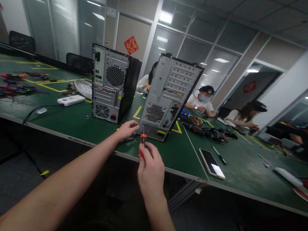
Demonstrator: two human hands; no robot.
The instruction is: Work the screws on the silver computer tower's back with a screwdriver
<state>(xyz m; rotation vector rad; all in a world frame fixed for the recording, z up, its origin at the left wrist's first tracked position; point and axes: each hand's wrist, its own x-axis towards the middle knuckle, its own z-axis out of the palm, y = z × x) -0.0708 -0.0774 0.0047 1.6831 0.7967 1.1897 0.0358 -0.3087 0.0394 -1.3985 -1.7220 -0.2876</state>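
A red-handled screwdriver (143,140) was gripped in the right hand (152,167), whose fingers were curled closed around the handle. The left hand (127,131) was held with its fingers bent and close together at the lower left edge of a computer tower (161,89); whether anything was pinched there could not be told. The screwdriver's handle was turned toward the person and its shaft was aimed up and away, at the lower left of the tower's back panel, its long axis set roughly crosswise to the table's front edge. Whether the tip was seated in a screw could not be made out.

The tower was stood upright near the front edge of the green table (96,132), its long axis vertical and its back panel faced toward the person. A second tower (109,82) was placed upright to its left, also back outward. Farther left, a white power strip (71,100) was laid. To the right, a phone (212,163) was set near the front edge, with dark cables (212,133) heaped behind it.
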